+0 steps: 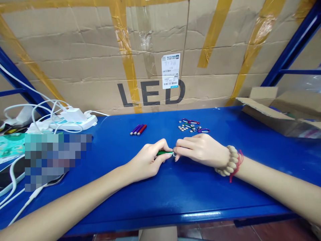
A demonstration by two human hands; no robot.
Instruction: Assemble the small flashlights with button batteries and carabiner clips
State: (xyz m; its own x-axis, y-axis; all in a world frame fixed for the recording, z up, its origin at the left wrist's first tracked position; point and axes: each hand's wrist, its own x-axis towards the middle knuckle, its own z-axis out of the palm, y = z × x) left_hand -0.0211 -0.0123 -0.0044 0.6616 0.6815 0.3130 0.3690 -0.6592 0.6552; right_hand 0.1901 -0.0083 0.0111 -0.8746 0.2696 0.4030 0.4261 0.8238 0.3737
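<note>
My left hand (150, 160) is closed around a small green tube-shaped light (164, 153), held just above the blue table (175, 187). My right hand (198, 150), with a bead bracelet at the wrist, pinches the silver end of the same green light (173, 154). Behind the hands lie three small tubes (138, 129), purple and red, side by side. To their right sits a small heap of button cells and little carabiner clips (190, 126).
A large cardboard box marked LED (150, 60) stands along the back. A white power strip with chargers and cables (72, 120) is at the left, with a phone and a blurred patch in front. An open cardboard box (281, 110) sits at the right.
</note>
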